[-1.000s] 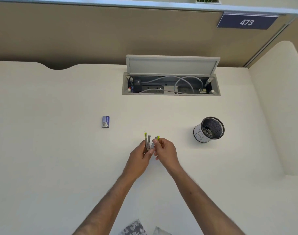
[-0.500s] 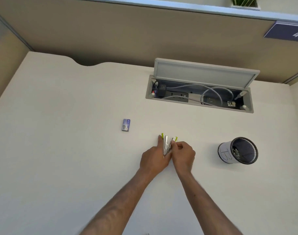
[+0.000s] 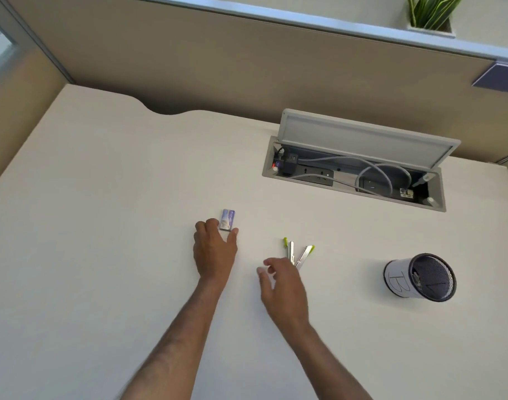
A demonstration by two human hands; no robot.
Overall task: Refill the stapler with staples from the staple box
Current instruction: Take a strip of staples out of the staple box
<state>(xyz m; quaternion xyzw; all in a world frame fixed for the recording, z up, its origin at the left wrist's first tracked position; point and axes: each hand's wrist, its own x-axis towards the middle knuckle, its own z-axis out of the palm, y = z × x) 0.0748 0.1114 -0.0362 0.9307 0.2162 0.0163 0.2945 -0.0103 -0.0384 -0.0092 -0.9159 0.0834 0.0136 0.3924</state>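
Observation:
The small blue-and-white staple box [image 3: 228, 219] lies on the white desk [image 3: 102, 226], left of centre. My left hand [image 3: 215, 252] reaches to its near end, with fingers on the box's left side and the thumb at its right corner, pinching it. The stapler [image 3: 297, 254], silver with lime-green tips, lies on the desk with its arms fanned wide apart. My right hand [image 3: 281, 284] hovers just in front of the stapler's rear end and hides it. Its fingers are loosely curled and hold nothing.
A black mesh pen cup [image 3: 420, 278] with a white label lies tipped on its side at the right. An open cable tray [image 3: 354, 174] with sockets and grey cables is sunk into the desk at the back. Beige partition walls [image 3: 218, 59] enclose the desk.
Both hands held the opened stapler before. Now the stapler lies on the desk, my left hand has moved left to the staple box, and my right hand has let go. The camera turned left.

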